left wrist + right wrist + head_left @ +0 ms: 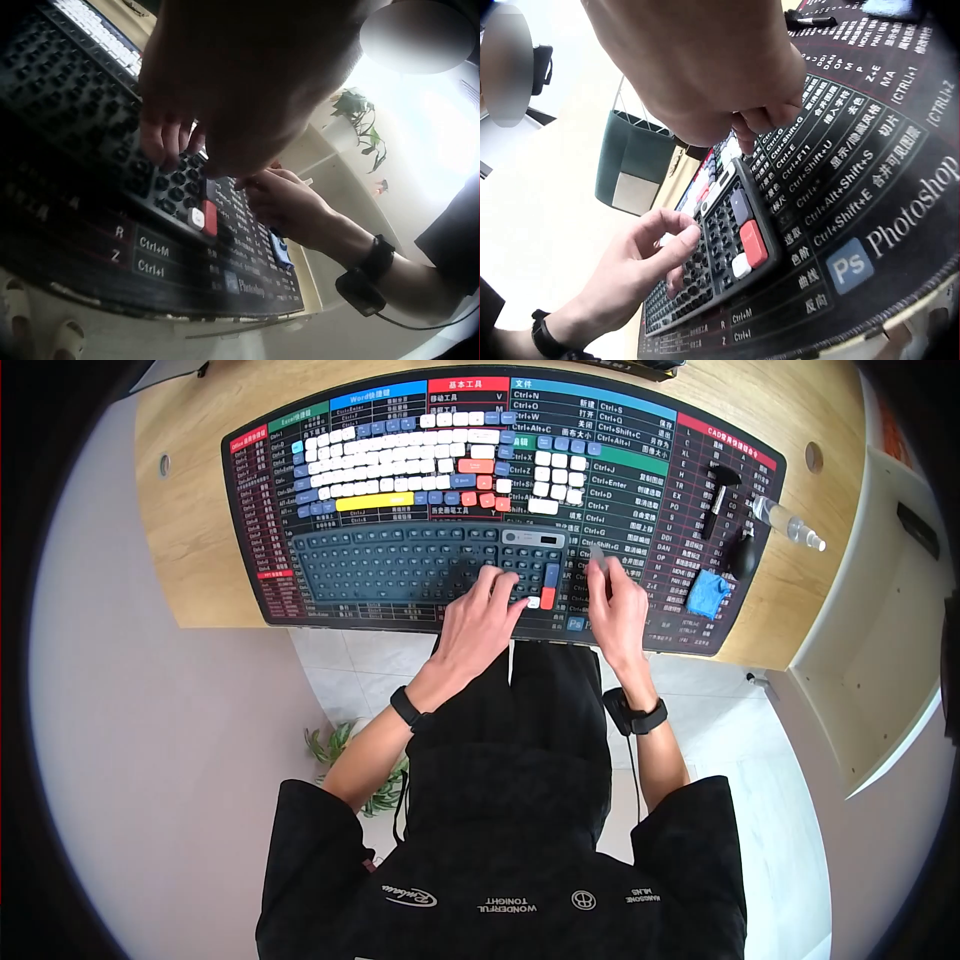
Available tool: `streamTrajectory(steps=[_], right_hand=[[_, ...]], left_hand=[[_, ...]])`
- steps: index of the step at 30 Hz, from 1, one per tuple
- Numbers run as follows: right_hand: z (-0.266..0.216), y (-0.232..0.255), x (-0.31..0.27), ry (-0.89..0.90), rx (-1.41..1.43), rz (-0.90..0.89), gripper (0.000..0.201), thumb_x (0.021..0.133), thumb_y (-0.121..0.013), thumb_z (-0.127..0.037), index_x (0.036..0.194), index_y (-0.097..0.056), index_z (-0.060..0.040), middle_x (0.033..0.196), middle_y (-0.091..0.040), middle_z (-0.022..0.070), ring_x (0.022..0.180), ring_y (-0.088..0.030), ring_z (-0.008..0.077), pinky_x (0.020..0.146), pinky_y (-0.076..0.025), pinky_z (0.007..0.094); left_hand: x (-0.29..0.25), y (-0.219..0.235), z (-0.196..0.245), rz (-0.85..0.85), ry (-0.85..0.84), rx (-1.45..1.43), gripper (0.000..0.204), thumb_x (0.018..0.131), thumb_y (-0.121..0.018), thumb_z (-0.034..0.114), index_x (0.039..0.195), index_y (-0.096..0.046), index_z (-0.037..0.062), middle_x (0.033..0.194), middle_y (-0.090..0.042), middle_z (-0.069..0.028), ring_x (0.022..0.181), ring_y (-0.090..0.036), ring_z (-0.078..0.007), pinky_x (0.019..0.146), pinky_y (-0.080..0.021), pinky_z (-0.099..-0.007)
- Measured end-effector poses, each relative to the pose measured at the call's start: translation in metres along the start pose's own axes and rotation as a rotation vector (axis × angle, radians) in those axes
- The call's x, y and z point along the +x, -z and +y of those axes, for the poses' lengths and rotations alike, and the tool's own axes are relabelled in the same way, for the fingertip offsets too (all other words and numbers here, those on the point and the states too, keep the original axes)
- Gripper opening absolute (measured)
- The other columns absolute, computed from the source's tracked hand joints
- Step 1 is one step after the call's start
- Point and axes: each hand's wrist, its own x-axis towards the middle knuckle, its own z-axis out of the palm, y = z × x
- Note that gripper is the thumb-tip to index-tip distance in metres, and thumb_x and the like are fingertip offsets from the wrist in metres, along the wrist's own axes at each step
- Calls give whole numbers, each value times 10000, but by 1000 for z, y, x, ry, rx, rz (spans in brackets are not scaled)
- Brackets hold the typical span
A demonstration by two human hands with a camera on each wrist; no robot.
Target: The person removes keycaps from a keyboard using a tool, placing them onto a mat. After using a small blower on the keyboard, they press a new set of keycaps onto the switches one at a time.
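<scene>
A dark keyboard (400,568) lies on the printed desk mat, most of its keycaps off. White, red and blue caps show at the number pad's right end, including a red keycap (754,244). My left hand (478,622) is over the number pad, fingers bent loosely, fingertips right at the keys. To the right of the keyboard, my right hand (620,610) pinches a small grey piece (597,554), mostly hidden by the fingers, so I cannot tell its kind. Rows of white, blue, red and yellow keycaps (400,463) lie behind the keyboard.
At the mat's right side lie a black brush-like tool (716,505), a clear bottle (790,522), a black bulb blower (741,555) and a blue cloth (708,595). An open white cabinet (870,660) stands right of the desk. A potted plant (380,785) is below.
</scene>
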Motion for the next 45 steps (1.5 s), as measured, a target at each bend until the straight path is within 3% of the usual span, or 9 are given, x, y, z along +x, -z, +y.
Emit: streamTrajectory(steps=[6, 9, 17, 19, 26, 31, 35, 37, 45], right_hand=[[9, 0, -30, 12, 22, -104, 271, 1036, -626, -240, 886, -574, -21, 724, -632, 195, 659, -635, 405, 571, -459, 474], [5, 0, -40, 171, -65, -148, 225, 1037, -607, -241, 921, -582, -49, 816, -675, 166, 714, -679, 392, 604, -520, 495], [3, -19, -50, 255, -312, -167, 225, 1041, -597, -209, 878, -546, -63, 784, -668, 134, 664, -674, 374, 537, -521, 460], [2, -26, -49, 305, -407, -156, 96, 962, -617, -101, 893, -562, -63, 773, -656, 101, 695, -713, 277, 558, -562, 396], [-3, -28, -38, 458, -479, -150, 95, 864, -649, -70, 946, -603, -52, 766, -656, 86, 718, -719, 248, 568, -573, 365], [-6, -23, -21, 610, -583, -213, 76, 849, -660, -90, 863, -609, -35, 744, -665, 104, 711, -722, 253, 565, -564, 370], [-10, -19, -9, 621, -503, -288, 90, 876, -664, -114, 844, -626, -40, 726, -679, 125, 693, -720, 276, 569, -559, 386], [-19, -13, -5, 504, -526, -411, 151, 932, -656, -156, 826, -638, -48, 717, -691, 150, 689, -718, 309, 580, -557, 411], [-19, -14, 5, 352, -482, -448, 335, 1005, -618, -306, 808, -727, -58, 728, -698, 186, 728, -714, 374, 665, -568, 481]], left_hand=[[-17, -14, -6, -65, -2, -53, 355, 935, -745, 188, 1189, -578, 6, 1072, -568, -149, 821, -679, -396, 664, -566, -460], [-17, -22, -6, -49, 0, -58, 340, 934, -744, 180, 1176, -576, 11, 1062, -566, -152, 828, -671, -399, 660, -556, -468], [-11, -34, -4, -19, -21, -71, 283, 926, -737, 141, 1119, -568, 21, 1032, -572, -143, 841, -656, -398, 658, -537, -471], [-10, -35, -5, -13, -39, -73, 267, 925, -733, 128, 1104, -565, 23, 1020, -573, -138, 834, -653, -398, 656, -536, -470], [-11, -39, -7, 5, -51, -76, 252, 914, -738, 110, 1072, -562, 22, 1020, -571, -142, 825, -649, -400, 646, -535, -478], [-10, -40, -5, 10, 3, -85, 244, 912, -742, 105, 1035, -554, 9, 1007, -558, -152, 821, -648, -413, 643, -539, -489], [-10, -42, -3, 34, 12, -84, 251, 920, -745, 125, 1024, -549, 6, 1002, -554, -152, 818, -649, -412, 641, -538, -492], [-11, -44, -5, 37, 13, -80, 268, 925, -749, 150, 1023, -548, 2, 1004, -553, -151, 815, -650, -410, 641, -538, -492], [-12, -45, -8, 45, -21, -87, 273, 936, -740, 164, 1031, -548, -6, 1011, -545, -150, 831, -648, -397, 651, -543, -480]])
